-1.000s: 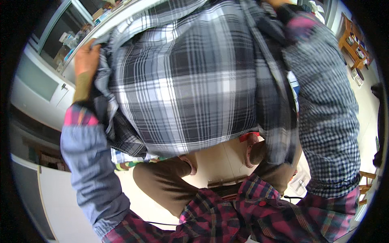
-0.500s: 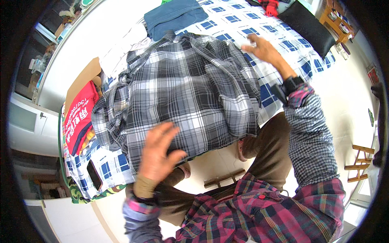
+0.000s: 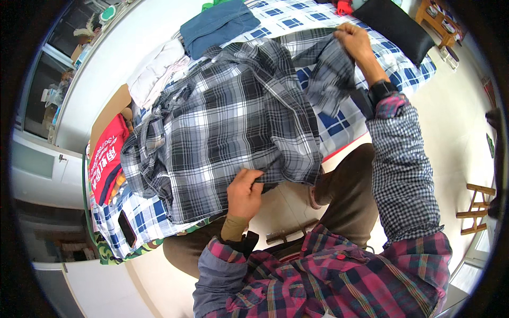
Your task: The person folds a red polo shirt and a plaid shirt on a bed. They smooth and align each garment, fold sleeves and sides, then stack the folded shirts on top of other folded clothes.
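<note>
A grey, black and white plaid shirt (image 3: 217,127) lies spread over the bed, its collar end pointing away from me. My left hand (image 3: 245,196) pinches the shirt's near hem, thumb and fingers closed on the cloth. At the far right, my right hand (image 3: 356,43) grips the shirt's right sleeve (image 3: 333,77), which is pulled out to the side and hangs down in a blurred fold. The other sleeve (image 3: 140,153) lies crumpled at the left.
Beyond the shirt are folded blue cloth (image 3: 217,26) and white garments (image 3: 159,71). A red bag (image 3: 108,153) and a phone (image 3: 126,229) lie at the left on the checked bedsheet (image 3: 146,214). A black cushion (image 3: 395,29) is at the far right; a wooden stool (image 3: 473,214) stands on the floor.
Both hands have closed on the shirt. My left moved right along the hem; my right went up and away, drawing the right sleeve outward from the body of the shirt.
</note>
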`<state>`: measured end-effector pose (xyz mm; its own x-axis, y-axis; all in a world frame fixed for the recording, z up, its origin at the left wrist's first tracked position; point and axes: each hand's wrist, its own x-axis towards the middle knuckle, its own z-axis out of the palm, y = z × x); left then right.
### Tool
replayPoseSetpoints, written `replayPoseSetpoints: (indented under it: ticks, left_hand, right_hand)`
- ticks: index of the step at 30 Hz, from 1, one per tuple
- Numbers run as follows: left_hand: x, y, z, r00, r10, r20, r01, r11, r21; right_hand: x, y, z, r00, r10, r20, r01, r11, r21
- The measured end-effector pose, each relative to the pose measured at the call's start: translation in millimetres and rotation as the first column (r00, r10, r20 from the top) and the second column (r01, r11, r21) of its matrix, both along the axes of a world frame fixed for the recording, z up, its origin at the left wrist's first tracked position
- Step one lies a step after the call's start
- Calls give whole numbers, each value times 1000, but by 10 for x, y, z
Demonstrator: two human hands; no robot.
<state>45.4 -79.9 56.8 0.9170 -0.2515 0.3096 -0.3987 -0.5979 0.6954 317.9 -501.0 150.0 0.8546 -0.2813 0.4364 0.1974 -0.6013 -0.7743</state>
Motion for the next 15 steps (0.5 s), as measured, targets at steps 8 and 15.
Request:
replayPoseSetpoints:
  ticks: [8,15]
  left_hand:
    - [-70,-75,208,983,-106,-148,126,983,134]
    - [-63,-425,-32,978,-207,3,189,898,398]
  right_hand:
    - [-1067,413,-225,918,384,-103,-397,900,-182]
    - [-2326,1400,-627,815,405,-414,-503,850,-157]
